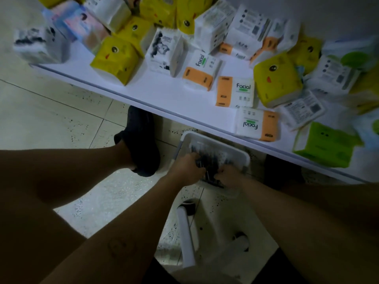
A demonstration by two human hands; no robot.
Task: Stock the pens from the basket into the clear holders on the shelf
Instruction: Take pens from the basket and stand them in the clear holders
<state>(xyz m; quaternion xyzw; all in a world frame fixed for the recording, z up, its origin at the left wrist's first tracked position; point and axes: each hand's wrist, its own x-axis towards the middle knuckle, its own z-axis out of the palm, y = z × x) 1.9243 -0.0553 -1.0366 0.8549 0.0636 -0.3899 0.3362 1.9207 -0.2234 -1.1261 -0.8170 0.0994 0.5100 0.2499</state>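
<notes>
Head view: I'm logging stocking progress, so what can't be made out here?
- Pens in the basket: dim and blurred, so the count is unreadable.
- Pens gripped by left hand and right hand: number hidden by the hands themselves.
- Clear holders: none in view; the shelf shows only tissue packs.

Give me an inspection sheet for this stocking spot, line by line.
Surface: white shelf, its edge running diagonally across the view.
Job's things: white basket low down, below the shelf edge, with dark pens inside; clear holders not seen.
Clutter: tissue packs in yellow, orange-white and green, scattered across the shelf.
Grips: left hand and right hand are both in the basket, fingers curled on pens.
Cables: nothing seen.
Surroundings: speckled tiled floor; dark shoe left of the basket; white plastic stool-like object nearest the camera.
</notes>
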